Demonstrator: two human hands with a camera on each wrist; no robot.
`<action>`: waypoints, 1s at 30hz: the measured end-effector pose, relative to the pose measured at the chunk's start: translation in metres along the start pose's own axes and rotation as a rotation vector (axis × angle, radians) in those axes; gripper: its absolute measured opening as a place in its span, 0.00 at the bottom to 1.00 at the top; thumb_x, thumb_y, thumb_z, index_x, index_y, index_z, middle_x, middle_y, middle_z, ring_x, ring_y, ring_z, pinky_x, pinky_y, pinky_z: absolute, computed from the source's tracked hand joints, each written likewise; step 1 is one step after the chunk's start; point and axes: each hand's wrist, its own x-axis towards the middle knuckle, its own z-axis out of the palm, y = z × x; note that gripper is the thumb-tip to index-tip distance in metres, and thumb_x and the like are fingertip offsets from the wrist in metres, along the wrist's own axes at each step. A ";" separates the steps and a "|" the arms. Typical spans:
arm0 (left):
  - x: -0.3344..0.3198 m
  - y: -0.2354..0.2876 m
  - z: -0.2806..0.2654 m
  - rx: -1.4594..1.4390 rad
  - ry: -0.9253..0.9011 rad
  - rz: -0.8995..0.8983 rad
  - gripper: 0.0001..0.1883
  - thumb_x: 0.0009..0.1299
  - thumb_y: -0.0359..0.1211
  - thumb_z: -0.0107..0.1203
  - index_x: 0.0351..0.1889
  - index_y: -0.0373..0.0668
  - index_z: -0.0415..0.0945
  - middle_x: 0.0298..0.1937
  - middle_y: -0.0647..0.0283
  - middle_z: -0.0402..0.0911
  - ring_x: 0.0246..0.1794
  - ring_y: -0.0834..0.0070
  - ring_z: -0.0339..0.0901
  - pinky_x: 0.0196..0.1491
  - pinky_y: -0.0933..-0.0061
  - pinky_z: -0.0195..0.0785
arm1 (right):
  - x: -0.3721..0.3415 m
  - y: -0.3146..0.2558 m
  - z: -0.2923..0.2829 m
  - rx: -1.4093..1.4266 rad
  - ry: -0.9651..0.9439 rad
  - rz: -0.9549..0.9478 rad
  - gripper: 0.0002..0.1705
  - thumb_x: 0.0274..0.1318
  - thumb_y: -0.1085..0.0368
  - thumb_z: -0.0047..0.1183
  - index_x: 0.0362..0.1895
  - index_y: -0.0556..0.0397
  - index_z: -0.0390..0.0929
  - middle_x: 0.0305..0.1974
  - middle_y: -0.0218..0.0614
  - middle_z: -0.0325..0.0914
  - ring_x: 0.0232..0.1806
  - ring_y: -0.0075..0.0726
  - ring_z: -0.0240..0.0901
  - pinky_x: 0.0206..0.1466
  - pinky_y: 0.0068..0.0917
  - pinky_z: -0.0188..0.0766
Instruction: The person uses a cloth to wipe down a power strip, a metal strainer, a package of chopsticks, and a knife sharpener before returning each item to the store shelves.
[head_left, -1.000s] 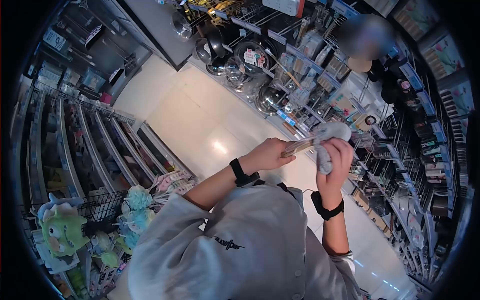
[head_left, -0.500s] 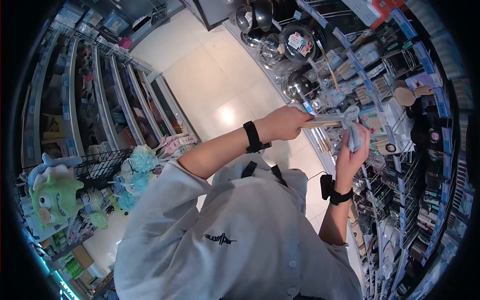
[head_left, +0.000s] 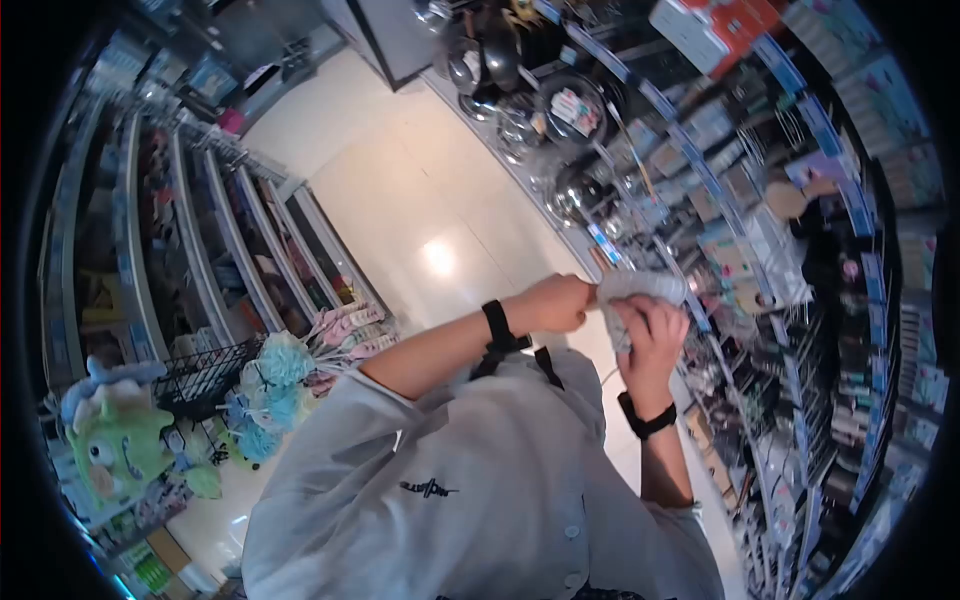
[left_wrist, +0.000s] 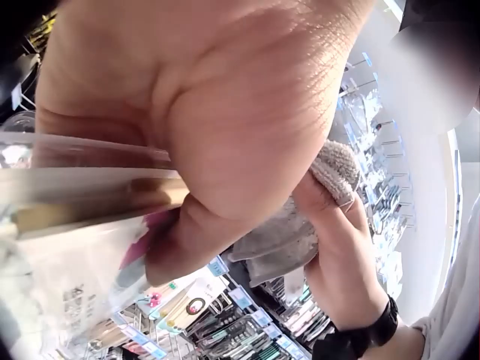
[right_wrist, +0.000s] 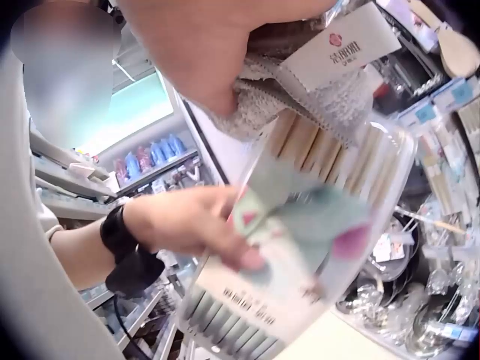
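Observation:
A clear flat pack of chopsticks with a flower-printed card is gripped by my left hand, its thumb lying over the card in the right wrist view. Brown wooden ends show at the top of the pack and darker greenish ends at the bottom. My right hand holds a bunched light grey cloth right at the pack's upper end. On the cloth is a white tag with a small red flower and print. In the left wrist view, the left hand covers part of the cloth.
On the right stand racks of hanging kitchenware, with a black pan and a wooden spoon-shaped tool. Shelves line the left side, with a green plush toy and bath puffs near. A pale tiled floor runs between.
Both hands first moved right and forward in the head view, then came back left and down. The cloth, bunched before, now spreads wider over the pack's end. Both grips stay.

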 end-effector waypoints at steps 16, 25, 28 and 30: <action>-0.002 0.031 0.000 0.412 -0.081 0.323 0.15 0.58 0.31 0.60 0.45 0.48 0.80 0.40 0.61 0.83 0.44 0.62 0.81 0.46 0.57 0.72 | -0.086 0.012 -0.010 0.269 -0.128 0.583 0.23 0.48 0.62 0.66 0.50 0.50 0.79 0.34 0.47 0.83 0.34 0.45 0.82 0.40 0.32 0.76; -0.024 -0.002 0.033 -1.329 -0.074 0.027 0.30 0.65 0.39 0.66 0.61 0.38 0.68 0.58 0.59 0.75 0.63 0.69 0.71 0.61 0.67 0.66 | -0.118 0.023 -0.019 1.177 0.405 1.043 0.19 0.58 0.64 0.63 0.51 0.59 0.78 0.43 0.30 0.81 0.45 0.21 0.73 0.51 0.24 0.69; -0.003 0.002 0.042 -1.496 -0.064 0.034 0.27 0.71 0.30 0.56 0.66 0.37 0.62 0.61 0.58 0.74 0.62 0.67 0.73 0.63 0.65 0.68 | -0.120 0.010 -0.012 0.934 0.126 0.912 0.16 0.60 0.64 0.60 0.50 0.59 0.78 0.44 0.33 0.80 0.44 0.29 0.75 0.50 0.26 0.70; 0.005 0.015 0.038 -1.600 -0.030 0.016 0.24 0.72 0.22 0.50 0.66 0.37 0.62 0.61 0.58 0.73 0.61 0.69 0.73 0.63 0.65 0.70 | -0.118 0.005 -0.007 0.639 0.316 0.862 0.17 0.59 0.65 0.59 0.51 0.59 0.78 0.44 0.36 0.79 0.45 0.36 0.76 0.50 0.29 0.70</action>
